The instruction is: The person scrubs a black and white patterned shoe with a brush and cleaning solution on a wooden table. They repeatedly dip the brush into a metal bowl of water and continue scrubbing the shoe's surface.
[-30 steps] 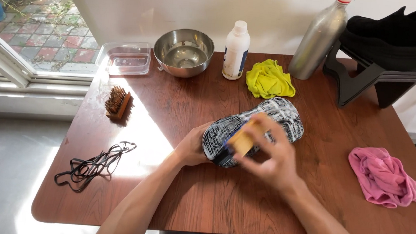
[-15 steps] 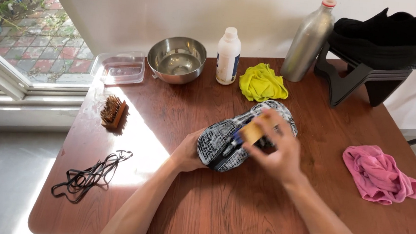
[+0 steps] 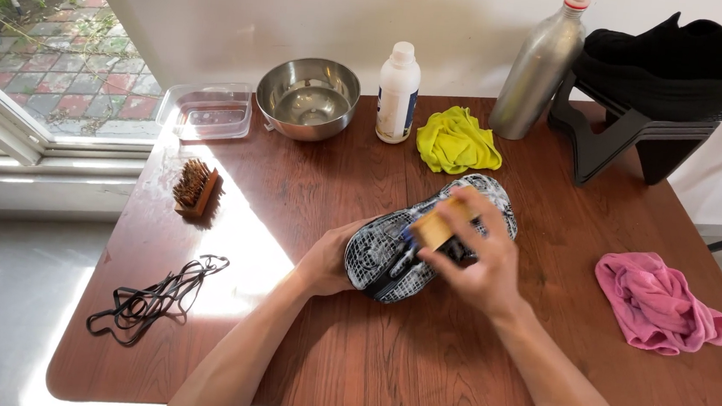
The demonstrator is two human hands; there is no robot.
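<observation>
Head view. Sneaker (image 3: 400, 249) lies on its side near the middle of the wooden table (image 3: 323, 355), sole turned up toward the camera. Sole is pale grey-white with a dark web-like tread pattern; foam or suds show on the toe end toward the yellow cloth (image 3: 456, 142). Dark upper edge visible at the near side.

Left hand (image 3: 331, 261) is clasped around the heel end of the sneaker, fingers wrapped on it, steadying it against the table. Right hand (image 3: 477, 255) is closed on a small wooden-backed brush (image 3: 436, 226), pressed on the sole around its middle.

Around it: steel bowl (image 3: 307, 97), white plastic bottle (image 3: 398, 92) and metal bottle (image 3: 536, 71) along the far edge; clear plastic tray (image 3: 209, 111) at the far left corner; a second brush (image 3: 195, 188) lying apart at left; black laces (image 3: 152, 298) heaped near the left front; pink cloth (image 3: 658, 304) at right. Black shoe (image 3: 673, 60) sits on a dark stand (image 3: 615, 137), far right.
</observation>
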